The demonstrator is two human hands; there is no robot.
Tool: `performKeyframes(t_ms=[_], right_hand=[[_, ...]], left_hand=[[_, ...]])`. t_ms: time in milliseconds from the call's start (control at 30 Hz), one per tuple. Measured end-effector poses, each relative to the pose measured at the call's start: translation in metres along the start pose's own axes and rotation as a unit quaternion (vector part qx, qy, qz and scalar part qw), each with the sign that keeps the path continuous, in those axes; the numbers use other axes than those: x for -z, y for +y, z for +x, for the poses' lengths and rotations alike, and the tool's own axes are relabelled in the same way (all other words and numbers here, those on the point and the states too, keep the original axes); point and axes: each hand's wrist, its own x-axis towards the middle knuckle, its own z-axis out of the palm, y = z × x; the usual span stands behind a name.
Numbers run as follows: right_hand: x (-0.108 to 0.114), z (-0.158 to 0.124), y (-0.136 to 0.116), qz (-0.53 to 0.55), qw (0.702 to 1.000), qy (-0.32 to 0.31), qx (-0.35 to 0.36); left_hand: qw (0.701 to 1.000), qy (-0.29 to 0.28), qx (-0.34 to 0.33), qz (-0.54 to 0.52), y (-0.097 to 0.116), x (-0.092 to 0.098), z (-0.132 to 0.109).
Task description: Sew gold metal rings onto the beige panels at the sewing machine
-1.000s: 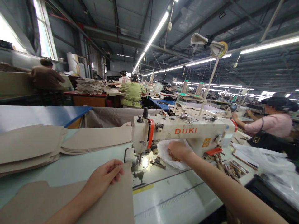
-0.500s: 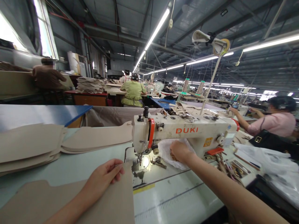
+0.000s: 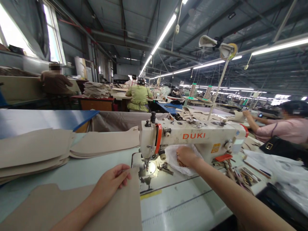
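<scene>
At the sewing bench (image 3: 183, 208): my left hand (image 3: 110, 185) lies on the beige panel (image 3: 72, 208), fingers (image 3: 124, 179) curled over its top right corner and lightly pinching the edge, just left of the needle plate (image 3: 151, 167). The panel lies flat, near edge off-frame. My read: thin, light and floppy, a bit stiffer than plain cloth since it holds its cut shape. It probably slides easily on the smooth top. Best hold is at a corner or along an edge, palm down to stop creep. My right hand (image 3: 186, 155) is under the arm of the DUKI machine (image 3: 192, 138), inside a white plastic bag (image 3: 172, 154). The fingers are hidden by the back of the hand, so I can't tell if they're open or closed. The bag holds small brownish pieces, too small to identify. The film looks limp, so its mouth would likely collapse. A pair of snips (image 3: 166, 167) lies loose just beside the bag. A tool tray (image 3: 243, 177) at the bench's right end is full of mixed hand tools. The panel stack (image 3: 36, 151) sits well apart on the left.
</scene>
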Motion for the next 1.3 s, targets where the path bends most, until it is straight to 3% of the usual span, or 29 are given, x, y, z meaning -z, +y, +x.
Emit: performKeyframes(t_ms=[200,367,400,533,633,967,1133,1300], right_hand=[[0.013,-0.016,0.0,0.074,0.997,0.01,-0.012],[0.014,-0.051,-0.03,0.201,0.979,0.024,0.041],[0.01,-0.057,-0.039,0.248,0.967,0.023,0.06],[-0.016,-0.066,-0.081,0.522,0.849,-0.001,0.078],[-0.032,-0.061,-0.104,0.606,0.792,-0.038,0.067],[-0.042,-0.047,-0.113,0.651,0.756,-0.035,0.056],[-0.04,-0.044,-0.11,0.691,0.717,-0.081,0.043],[-0.039,-0.046,-0.11,0.707,0.697,-0.111,0.03]], left_hand=[[0.999,0.01,-0.002,0.045,0.002,0.002,-0.001],[0.999,0.0,-0.018,0.046,0.005,-0.003,-0.006],[0.999,-0.007,-0.023,0.035,0.005,-0.006,-0.008],[0.999,-0.037,-0.037,-0.016,0.005,-0.014,-0.014],[0.997,-0.047,-0.041,-0.048,0.001,-0.015,-0.017],[0.992,-0.093,-0.027,-0.078,-0.005,-0.011,-0.013],[0.987,-0.119,-0.002,-0.108,-0.007,-0.012,-0.008],[0.982,-0.144,0.014,-0.125,-0.001,-0.011,-0.01]])
